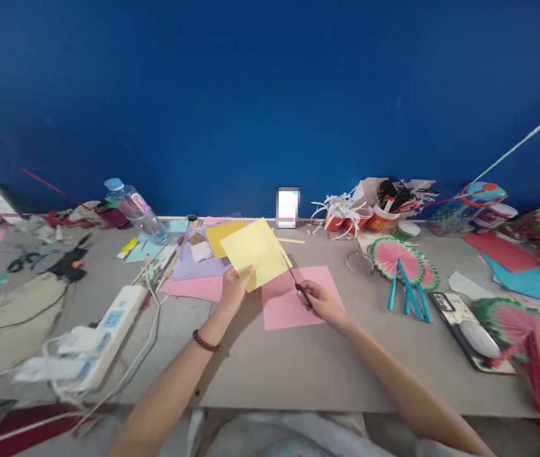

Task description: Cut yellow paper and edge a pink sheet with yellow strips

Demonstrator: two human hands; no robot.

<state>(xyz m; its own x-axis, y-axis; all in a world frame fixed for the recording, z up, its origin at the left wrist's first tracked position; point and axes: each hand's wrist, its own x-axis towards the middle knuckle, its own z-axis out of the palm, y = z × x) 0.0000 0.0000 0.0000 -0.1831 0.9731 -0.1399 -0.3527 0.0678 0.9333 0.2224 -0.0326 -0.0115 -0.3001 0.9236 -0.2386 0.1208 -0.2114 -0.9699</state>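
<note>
Two bare hands work over a cluttered grey craft table [298, 374] set against a deep blue wall. At the far left, a white power strip [108, 327] lies with cables trailing off it. Behind it a clear water bottle [135, 209] with a blue cap lies tilted among paper scraps.

The left hand [234, 289], with a dark beaded bracelet [204, 343] on its wrist, pinches the lower edge of a yellow paper sheet [255, 252]. Thumb and fingers are closed on the paper and hold it up off the table, near the middle of the view. An orange sheet [219, 235] and a lilac sheet [193, 265] lie flat behind it.

Just right of the yellow sheet, the right hand [323, 304] is wrapped around the handles of dark scissors [299, 287]. Their thin blades point up towards the sheet's right edge; whether the blades are parted cannot be told. A pink sheet [293, 304] lies flat on the table beneath both hands.

Further right, red cups [360, 221] holding white paper strips stand by the wall. Pink and green folded paper fans [400, 259] with blue handles lie on the table.
</note>
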